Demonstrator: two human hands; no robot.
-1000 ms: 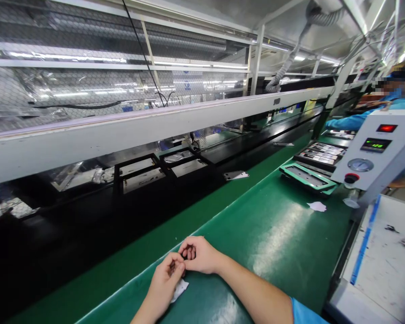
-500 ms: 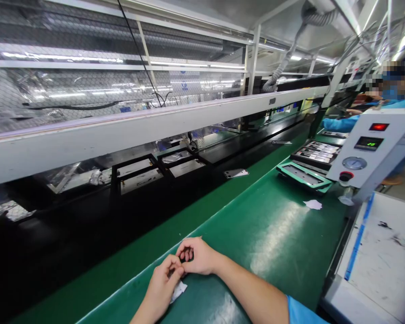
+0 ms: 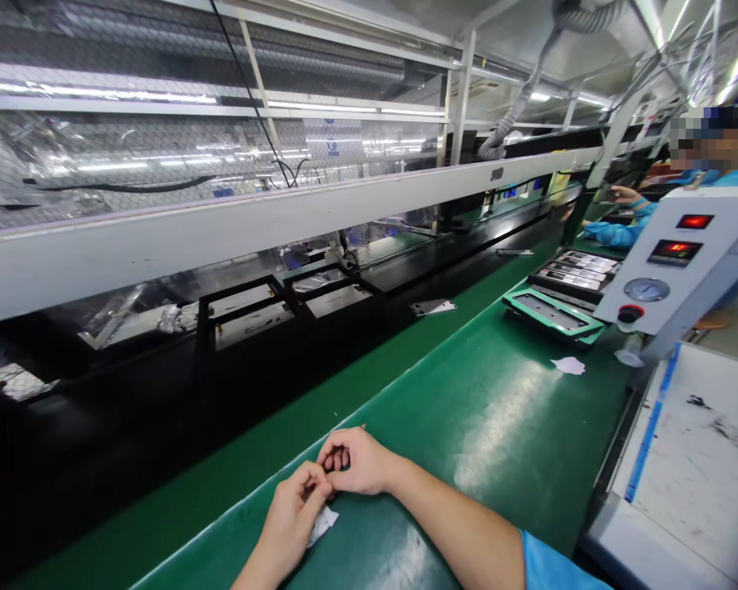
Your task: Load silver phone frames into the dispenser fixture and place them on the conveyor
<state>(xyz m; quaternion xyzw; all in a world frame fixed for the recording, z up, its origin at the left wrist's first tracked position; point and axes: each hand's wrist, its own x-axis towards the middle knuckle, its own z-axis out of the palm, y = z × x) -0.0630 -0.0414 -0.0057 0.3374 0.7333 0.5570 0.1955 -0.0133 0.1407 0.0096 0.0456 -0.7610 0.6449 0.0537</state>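
Observation:
Both my hands rest together on the green bench mat (image 3: 498, 426), near its front left edge. My left hand (image 3: 292, 512) is curled, and a small white scrap (image 3: 323, 521) shows under its fingers. My right hand (image 3: 353, 459) is closed in a pinch, fingertips meeting those of the left hand. A small dark item seems to sit between the fingertips, too small to name.
A black conveyor belt (image 3: 357, 344) runs along the left, carrying a flat part (image 3: 431, 307) and dark trays (image 3: 252, 307). A green-framed fixture (image 3: 550, 313) and a white scrap (image 3: 567, 365) lie ahead. A white control box (image 3: 676, 262) stands right. A co-worker's blue sleeve (image 3: 615, 233) shows far right.
My hands stay together in the same spot. The view has shifted slightly, and the control box's lower display has changed from green to red.

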